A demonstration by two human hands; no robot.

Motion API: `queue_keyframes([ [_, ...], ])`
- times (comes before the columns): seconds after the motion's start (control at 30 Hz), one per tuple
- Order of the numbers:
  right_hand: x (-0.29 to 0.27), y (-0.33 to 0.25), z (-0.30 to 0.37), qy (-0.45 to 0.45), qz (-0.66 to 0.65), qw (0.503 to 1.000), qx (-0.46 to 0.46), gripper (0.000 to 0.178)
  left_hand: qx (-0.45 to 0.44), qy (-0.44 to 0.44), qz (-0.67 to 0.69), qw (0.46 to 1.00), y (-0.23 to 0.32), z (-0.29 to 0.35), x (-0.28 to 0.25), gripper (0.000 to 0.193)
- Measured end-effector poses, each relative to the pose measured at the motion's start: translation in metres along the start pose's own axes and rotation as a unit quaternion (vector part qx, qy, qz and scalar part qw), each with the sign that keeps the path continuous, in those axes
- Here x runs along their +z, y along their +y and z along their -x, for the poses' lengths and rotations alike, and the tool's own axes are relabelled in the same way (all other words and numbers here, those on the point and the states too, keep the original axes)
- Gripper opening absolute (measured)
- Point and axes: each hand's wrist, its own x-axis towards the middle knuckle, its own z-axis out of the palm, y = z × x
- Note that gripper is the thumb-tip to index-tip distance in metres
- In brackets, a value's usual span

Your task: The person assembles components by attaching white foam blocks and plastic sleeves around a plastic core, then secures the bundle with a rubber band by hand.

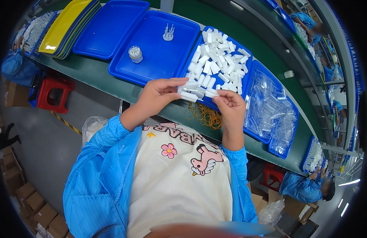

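My left hand [161, 95] is closed round a white pronged base [180, 91] turned on its side, its prongs pointing right. White sleeve-like pieces [189, 96] sit on at least some of the prongs. To its right, my right hand [231, 104] pinches a single white cylindrical piece [211, 92] between thumb and fingers, close to the prong ends. Whether that piece is touching a prong I cannot tell. Just beyond my hands, a blue tray [250, 66] holds a heap of similar white pieces [215, 59].
A blue tray [120, 68] at centre left bears an upright pronged base [168, 32] and a clear round container [135, 54]. Clear plastic tubes [266, 107] fill blue trays at right. Yellow rubber bands [207, 116] lie near the table edge. Yellow and blue trays [66, 23] are stacked far left.
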Motion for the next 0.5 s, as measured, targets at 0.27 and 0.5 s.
queue_keyframes([
  [0.27, 0.012, -0.004, 0.002, -0.051, 0.006, 0.998, 0.035, 0.023, 0.024, -0.014, -0.023, 0.999, -0.006, 0.002, 0.002, 0.039],
  [0.5, 0.033, -0.011, 0.009, -0.074, 0.134, 0.987, -0.039, 0.024, -0.035, -0.054, -0.013, 0.998, 0.008, -0.001, 0.020, 0.037],
])
